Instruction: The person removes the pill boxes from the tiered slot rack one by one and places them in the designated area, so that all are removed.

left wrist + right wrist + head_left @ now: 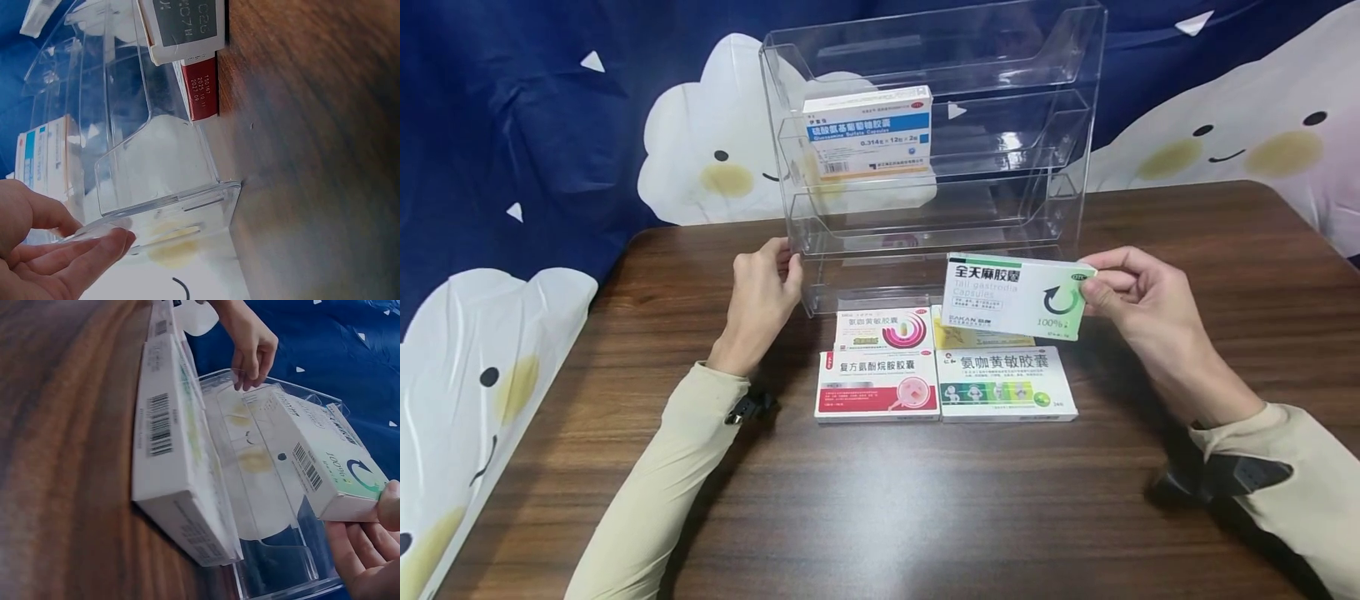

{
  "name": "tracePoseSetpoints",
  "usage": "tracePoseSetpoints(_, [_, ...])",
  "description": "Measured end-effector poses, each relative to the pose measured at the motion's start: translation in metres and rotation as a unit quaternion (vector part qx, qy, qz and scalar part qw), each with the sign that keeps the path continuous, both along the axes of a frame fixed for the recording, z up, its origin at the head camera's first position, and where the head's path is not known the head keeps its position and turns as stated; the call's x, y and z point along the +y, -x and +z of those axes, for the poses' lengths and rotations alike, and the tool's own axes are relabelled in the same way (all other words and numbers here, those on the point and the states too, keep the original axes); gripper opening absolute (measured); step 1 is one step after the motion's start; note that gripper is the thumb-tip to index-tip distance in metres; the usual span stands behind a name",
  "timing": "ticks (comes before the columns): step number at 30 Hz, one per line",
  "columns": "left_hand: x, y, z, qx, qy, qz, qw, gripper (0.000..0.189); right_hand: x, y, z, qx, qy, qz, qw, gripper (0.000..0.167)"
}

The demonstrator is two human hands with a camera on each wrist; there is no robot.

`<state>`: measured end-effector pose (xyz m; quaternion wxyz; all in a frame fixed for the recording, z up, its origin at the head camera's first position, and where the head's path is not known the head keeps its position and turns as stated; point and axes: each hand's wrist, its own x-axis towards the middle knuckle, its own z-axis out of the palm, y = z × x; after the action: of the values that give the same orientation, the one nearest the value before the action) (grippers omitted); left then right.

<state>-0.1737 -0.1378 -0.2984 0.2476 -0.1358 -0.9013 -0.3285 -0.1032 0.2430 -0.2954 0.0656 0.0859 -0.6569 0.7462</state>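
Note:
My right hand point(1150, 308) pinches a white and green medicine box point(1015, 296) by its right end, thumb in front. The box is raised before the lower tier of a clear plastic display rack point(940, 242) and partly covers a yellow box point(951, 335). My left hand point(760, 300) grips the rack's left side panel; in the left wrist view its thumb and fingers point(109, 247) lie on either side of the edge. A blue and white medicine box point(868, 137) stands in an upper tier, toward the left.
Several medicine boxes lie before the rack: a red and white one point(877, 387), a white and green one point(1007, 385) and a pink-ringed one point(883, 327) behind. All are on a brown wooden table point(880, 508). A blue curtain point(580, 133) with clouds hangs behind.

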Motion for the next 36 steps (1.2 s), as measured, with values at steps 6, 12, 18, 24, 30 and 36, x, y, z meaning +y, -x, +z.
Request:
tracePoseSetpoints(6, [0.000,0.000,-0.001,-0.002,-0.001,-0.002,1.0000,0.021,0.001,-0.010,-0.006,-0.006,-0.045,-0.010,0.9989,0.020])
tracePoseSetpoints(12, [0.000,0.000,-0.002,-0.003,-0.004,0.000,1.0000,0.022,0.007,-0.018,-0.012,-0.012,-0.077,0.004,0.9969,0.023])
tracePoseSetpoints(18, [-0.001,0.000,-0.002,-0.006,-0.008,-0.001,1.0000,0.022,0.012,-0.025,-0.016,-0.026,-0.064,0.035,0.9970,0.027])
tracePoseSetpoints(24, [-0.001,0.000,-0.002,-0.002,-0.002,-0.003,1.0000,0.022,0.016,-0.033,-0.021,-0.037,-0.086,0.058,0.9939,0.027])
tracePoseSetpoints(30, [0.000,0.001,-0.001,-0.003,-0.002,-0.005,1.0000,0.023,0.023,-0.041,-0.024,-0.060,-0.123,0.067,0.9883,0.025])
tracePoseSetpoints(36, [-0.001,0.000,0.000,-0.005,-0.004,-0.004,1.0000,0.023,0.025,-0.051,-0.031,-0.072,-0.158,0.076,0.9819,0.030])
